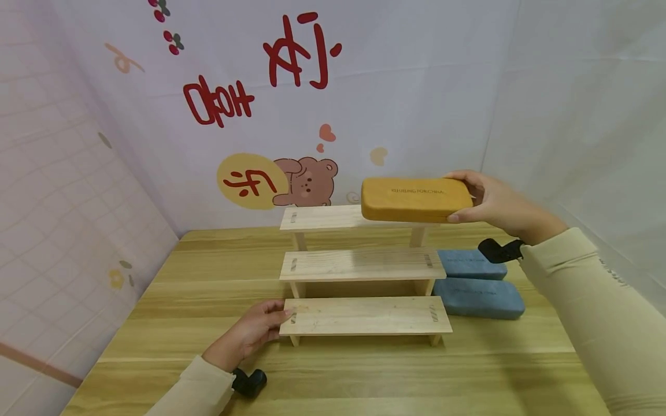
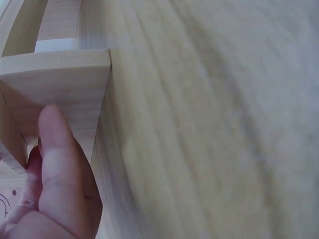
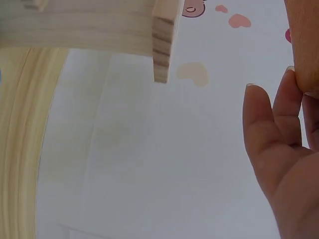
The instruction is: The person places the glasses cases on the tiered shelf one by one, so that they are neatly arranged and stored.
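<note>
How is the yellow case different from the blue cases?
The yellow case is mustard-coloured; the two blue cases are dusty blue. The yellow case is gripped at its end by the right hand at the top step of the wooden rack; the blue cases lie on the table beside the rack, untouched. All share a long, rounded shape.

Yellow case [image 1: 416,199] hides right end of top shelf [image 1: 319,218]. Far blue case [image 1: 470,264] partly behind rack. Table [image 2: 214,124] blurred in left wrist view.
</note>
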`<action>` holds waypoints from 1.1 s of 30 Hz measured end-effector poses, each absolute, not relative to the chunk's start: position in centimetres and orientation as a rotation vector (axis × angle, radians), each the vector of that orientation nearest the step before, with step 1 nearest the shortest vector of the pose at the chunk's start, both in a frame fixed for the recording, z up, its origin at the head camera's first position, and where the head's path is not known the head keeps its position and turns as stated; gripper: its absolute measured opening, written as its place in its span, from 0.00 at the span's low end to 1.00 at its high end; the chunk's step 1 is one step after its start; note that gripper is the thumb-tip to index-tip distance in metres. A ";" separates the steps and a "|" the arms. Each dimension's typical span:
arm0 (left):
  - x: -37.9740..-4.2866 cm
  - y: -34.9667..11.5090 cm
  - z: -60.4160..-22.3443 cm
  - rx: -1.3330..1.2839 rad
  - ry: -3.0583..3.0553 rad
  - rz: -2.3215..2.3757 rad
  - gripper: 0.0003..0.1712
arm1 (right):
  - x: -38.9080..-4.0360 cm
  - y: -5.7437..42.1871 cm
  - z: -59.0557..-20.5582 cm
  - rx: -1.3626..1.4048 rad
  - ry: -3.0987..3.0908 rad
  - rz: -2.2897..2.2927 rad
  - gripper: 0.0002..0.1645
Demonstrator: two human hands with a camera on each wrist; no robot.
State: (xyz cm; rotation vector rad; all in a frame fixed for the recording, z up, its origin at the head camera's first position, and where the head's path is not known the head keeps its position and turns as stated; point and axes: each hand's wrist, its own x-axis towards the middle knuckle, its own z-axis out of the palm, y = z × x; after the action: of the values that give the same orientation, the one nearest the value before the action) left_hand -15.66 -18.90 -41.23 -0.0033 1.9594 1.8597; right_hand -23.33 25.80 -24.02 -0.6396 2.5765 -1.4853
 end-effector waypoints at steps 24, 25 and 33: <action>-15.5 -18.8 -41.2 -0.009 1.987 1.845 0.28 | -27.3 21.2 -24.7 -0.621 2.558 -1.388 0.44; -15.5 -18.8 -41.2 -0.007 1.988 1.845 0.28 | -27.4 21.0 -24.7 -0.622 2.561 -1.379 0.44; -15.6 -18.8 -41.2 0.006 1.975 1.851 0.27 | -27.9 20.2 -24.8 -0.621 2.559 -1.349 0.46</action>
State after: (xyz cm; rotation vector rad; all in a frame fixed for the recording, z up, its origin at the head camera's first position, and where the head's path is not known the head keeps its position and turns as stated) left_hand -15.57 -18.81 -41.22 0.0058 1.9745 1.8512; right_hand -27.91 20.22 -24.79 -0.6205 2.5591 -1.3487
